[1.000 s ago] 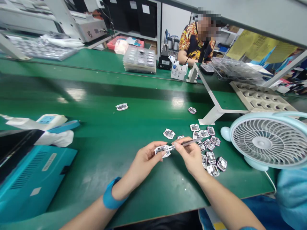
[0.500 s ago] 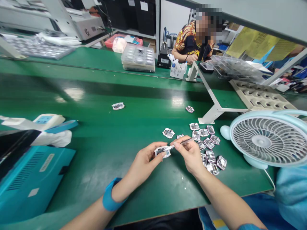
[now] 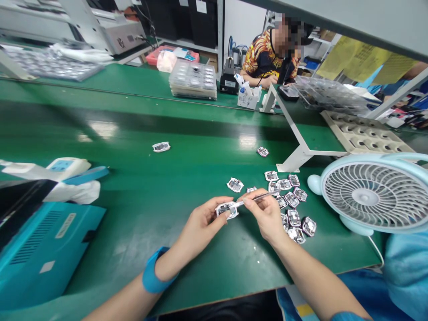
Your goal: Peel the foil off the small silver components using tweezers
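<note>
My left hand [image 3: 203, 225] is closed around the edges of a small white-rimmed electronic housing [image 3: 222, 211], shaped like a watch case, with dark and silver parts inside. Slim metal tweezers [image 3: 259, 197] are pinched in my right hand [image 3: 266, 217]. Their pale tip reaches the right side of the held housing; whether it grips a part is too small to tell. Just beyond my hands lies another open housing [image 3: 235, 184]. To the right of my right hand, several similar housings [image 3: 292, 199] lie in a loose group.
A light blue fan [image 3: 366, 196] stands at right, beside a white metal bracket [image 3: 294, 160]. Single housings lie farther off, one at left [image 3: 161, 146] and one at right [image 3: 263, 152]. A teal machine [image 3: 63, 249] is at left. A person [image 3: 264, 60] sits across the table.
The two far single housings have shifted slightly left on the green surface. My hands hold nearly the same pose, with the tweezers still at the housing. The person opposite has moved their head slightly.
</note>
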`<state>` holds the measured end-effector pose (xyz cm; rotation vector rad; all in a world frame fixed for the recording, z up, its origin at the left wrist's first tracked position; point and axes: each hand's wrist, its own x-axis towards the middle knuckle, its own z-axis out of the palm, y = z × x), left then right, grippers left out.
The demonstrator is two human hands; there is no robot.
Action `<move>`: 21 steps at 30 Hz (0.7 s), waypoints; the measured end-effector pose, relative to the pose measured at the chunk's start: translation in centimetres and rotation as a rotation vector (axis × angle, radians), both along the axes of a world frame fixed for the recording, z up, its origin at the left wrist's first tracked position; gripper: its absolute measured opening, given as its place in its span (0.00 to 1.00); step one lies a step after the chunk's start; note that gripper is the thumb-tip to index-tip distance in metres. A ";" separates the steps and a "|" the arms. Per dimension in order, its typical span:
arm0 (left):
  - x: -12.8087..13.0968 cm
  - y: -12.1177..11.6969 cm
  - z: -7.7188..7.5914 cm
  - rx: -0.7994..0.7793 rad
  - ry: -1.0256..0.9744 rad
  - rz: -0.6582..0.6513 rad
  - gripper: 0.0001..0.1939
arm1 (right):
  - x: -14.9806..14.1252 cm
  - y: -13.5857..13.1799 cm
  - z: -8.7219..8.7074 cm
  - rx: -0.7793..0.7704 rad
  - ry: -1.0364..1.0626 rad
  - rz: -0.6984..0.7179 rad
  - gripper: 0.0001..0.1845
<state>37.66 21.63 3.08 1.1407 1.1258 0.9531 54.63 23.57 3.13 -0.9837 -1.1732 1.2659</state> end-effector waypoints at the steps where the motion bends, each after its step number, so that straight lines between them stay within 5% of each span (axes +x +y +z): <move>1: 0.0 0.0 -0.1 0.002 0.004 -0.001 0.19 | 0.0 0.0 0.0 0.001 -0.009 0.003 0.09; 21: 1.0 -0.1 -0.3 -0.049 -0.013 0.126 0.17 | -0.4 -0.9 0.1 0.073 -0.154 -0.035 0.05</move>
